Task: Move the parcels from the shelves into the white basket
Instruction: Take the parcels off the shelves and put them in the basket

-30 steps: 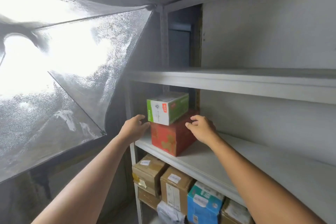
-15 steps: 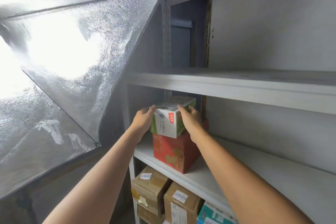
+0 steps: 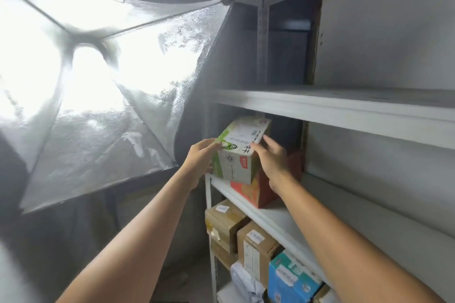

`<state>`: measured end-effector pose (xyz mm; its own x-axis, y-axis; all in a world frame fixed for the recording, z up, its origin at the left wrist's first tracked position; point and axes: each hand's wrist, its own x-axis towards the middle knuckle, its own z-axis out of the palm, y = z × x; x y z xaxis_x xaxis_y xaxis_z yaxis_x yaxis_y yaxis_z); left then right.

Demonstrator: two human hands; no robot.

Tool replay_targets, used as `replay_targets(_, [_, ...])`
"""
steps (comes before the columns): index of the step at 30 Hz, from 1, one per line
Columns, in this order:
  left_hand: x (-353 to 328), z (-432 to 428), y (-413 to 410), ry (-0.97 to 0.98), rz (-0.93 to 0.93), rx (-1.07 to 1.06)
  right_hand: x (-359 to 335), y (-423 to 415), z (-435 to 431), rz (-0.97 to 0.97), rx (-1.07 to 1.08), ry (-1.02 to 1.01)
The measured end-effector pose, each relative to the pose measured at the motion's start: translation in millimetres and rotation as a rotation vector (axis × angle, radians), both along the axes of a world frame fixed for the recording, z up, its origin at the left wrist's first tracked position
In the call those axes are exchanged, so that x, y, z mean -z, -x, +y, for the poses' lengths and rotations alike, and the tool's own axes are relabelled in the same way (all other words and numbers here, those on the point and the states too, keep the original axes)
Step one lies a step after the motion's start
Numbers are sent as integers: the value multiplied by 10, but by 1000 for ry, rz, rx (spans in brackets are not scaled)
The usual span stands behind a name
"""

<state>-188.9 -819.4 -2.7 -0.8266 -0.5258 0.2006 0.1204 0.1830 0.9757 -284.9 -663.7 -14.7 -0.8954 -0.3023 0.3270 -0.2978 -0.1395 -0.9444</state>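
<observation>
Fingers (image 3: 209, 143) of L hand (image 3: 198, 162) curl over the top-left edge of the green-and-white box (image 3: 236, 155). R hand (image 3: 274, 163) clamps the opposite side, thumb hooked at the near top corner, fingers laid along the flank. It's a two-sided squeeze, prob. because the carton is too wide for one hand.

Biggest thing: a lit softbox (image 3: 98, 76) fills the left and crowds the shelf end, so the box likely has to come straight out toward the camera. Next is the shelving (image 3: 344, 110). The mid board (image 3: 278, 219) carries the red box (image 3: 261, 194) at its left end; the tier below is packed w/ brown cartons (image 3: 227, 222) and a blue box (image 3: 290, 278).

The held box is tilted over the red one, near end past the shelf edge. Can't tell if its far end touches. White basket not in view.

Writing: Chinese print on the box top, upside-down, too blurred to read. The end face has a round green logo + red tag. White stickers on the brown cartons are illegible.
</observation>
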Motion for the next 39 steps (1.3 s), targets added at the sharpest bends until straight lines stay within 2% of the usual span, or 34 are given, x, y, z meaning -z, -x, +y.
replay_targets(4, [205,303,-696,6,-80,25,190,-440,243,-10,-215,45])
replay_targets(8, [511,617,-1442,-27,-67,-8,422,-911,331,-5,-388,-56])
replay_targets(14, [896,1025,-2635,-93,-30,-227,775,-1858,314,5,-557,-150])
replay_targets(21, [1448,1565,-3992,-235,-69,-456,1281,-3132,682,-178,-862,-87])
replay_targets(28, [2277,2442,-5204,-438,-141,-672,1939,-4280,1218,-242,-1119,-267])
replay_targets(32, [2615,3027,-5758,-453,-74,-852,2304,-4821,1405,-150,-1254,-423])
replay_targets(39, [2857,4083,-6488,-467,-104,-1218,2758,-5779,1727,-18,-1536,-601])
